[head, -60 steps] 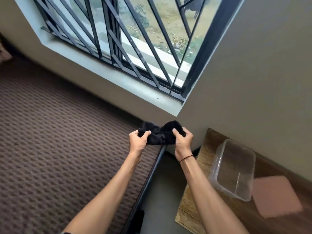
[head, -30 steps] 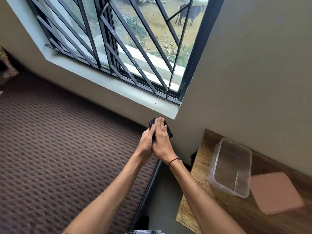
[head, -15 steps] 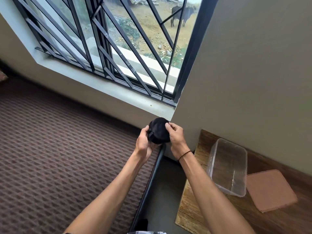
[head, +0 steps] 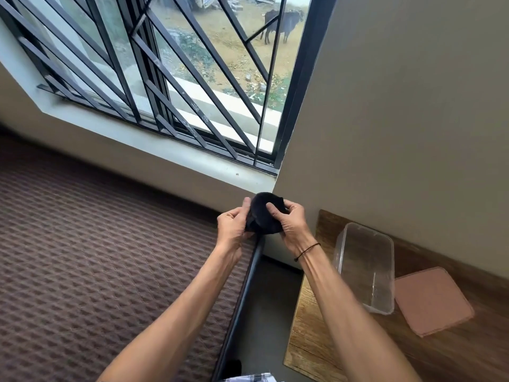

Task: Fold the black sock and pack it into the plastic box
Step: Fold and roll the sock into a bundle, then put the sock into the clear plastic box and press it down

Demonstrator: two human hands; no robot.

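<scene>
Black knitted sock [head: 264,213], bundled into a soft ball, sat mid-air between left hand [head: 232,224] and right hand [head: 292,221], fingers curled around it. Light, squashy; likely springs open unless pinched whole. Clear rectangular plastic box [head: 366,271] waited empty, right.

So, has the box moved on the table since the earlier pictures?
No. The box sits beside the pink lid as before, near the table edge; only the camera shifted.

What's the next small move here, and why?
Probably carry the sock right and down to the open plastic box. It is already bunched into a compact ball, gripped between the left hand and right hand, while the box stands empty on the wooden table with its pink lid beside it.
</scene>
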